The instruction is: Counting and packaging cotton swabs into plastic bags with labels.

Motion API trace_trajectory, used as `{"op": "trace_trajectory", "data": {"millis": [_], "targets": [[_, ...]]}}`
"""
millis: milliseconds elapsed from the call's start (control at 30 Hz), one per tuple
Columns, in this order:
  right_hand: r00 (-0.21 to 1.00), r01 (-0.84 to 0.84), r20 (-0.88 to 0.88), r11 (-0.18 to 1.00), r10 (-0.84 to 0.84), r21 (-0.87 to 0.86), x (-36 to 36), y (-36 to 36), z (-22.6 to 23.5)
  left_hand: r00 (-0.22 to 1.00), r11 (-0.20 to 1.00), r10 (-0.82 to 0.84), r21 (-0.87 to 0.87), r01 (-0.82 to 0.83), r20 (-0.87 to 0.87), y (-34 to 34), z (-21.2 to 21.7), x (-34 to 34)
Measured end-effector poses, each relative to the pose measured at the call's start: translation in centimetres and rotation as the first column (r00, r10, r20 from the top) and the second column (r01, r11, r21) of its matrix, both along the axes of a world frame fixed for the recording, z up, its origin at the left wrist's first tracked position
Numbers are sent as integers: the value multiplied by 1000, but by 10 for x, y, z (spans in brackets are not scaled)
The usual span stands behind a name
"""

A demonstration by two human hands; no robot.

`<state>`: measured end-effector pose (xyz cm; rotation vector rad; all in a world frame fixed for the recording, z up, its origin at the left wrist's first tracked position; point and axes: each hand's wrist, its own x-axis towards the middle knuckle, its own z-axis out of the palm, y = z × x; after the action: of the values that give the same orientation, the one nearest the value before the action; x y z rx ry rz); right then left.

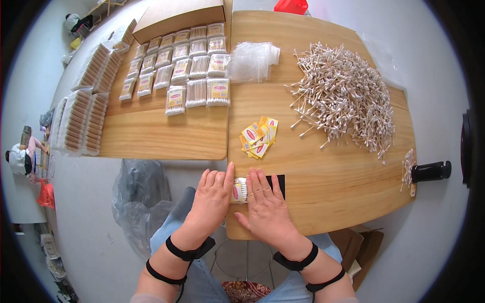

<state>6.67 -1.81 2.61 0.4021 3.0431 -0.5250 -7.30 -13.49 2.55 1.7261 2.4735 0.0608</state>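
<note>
Both hands, left hand (212, 194) and right hand (265, 204), lie flat, fingers extended, pressing one half-hidden swab packet (239, 190) against the worktop (323, 177).

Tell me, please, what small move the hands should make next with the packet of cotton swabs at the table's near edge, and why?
Probably lift the packet of cotton swabs and carry it to the rows of finished packets. Both the left hand and the right hand lie flat against it on the black mat, it looks filled and labelled, and the front row has room.
</note>
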Motion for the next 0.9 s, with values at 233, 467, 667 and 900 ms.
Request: {"op": "trace_trajectory", "data": {"millis": [233,467,667,900], "targets": [[999,-14,-40,998,12,-63,-8,-8,-5,999,999,-33,29,33,-2,0,-1,-3],[996,-13,-85,998,7,-67,-15,-15,-8,996,999,-33,23,31,84,1,-3,-3],[996,-33,-89,998,29,-49,-10,-7,-6,999,992,-44,121,43,8,-7,8,-11],[998,-27,-66,1000,26,-10,-8,-8,-5,994,993,23,116,-36,110,-14,-8,-19]]}}
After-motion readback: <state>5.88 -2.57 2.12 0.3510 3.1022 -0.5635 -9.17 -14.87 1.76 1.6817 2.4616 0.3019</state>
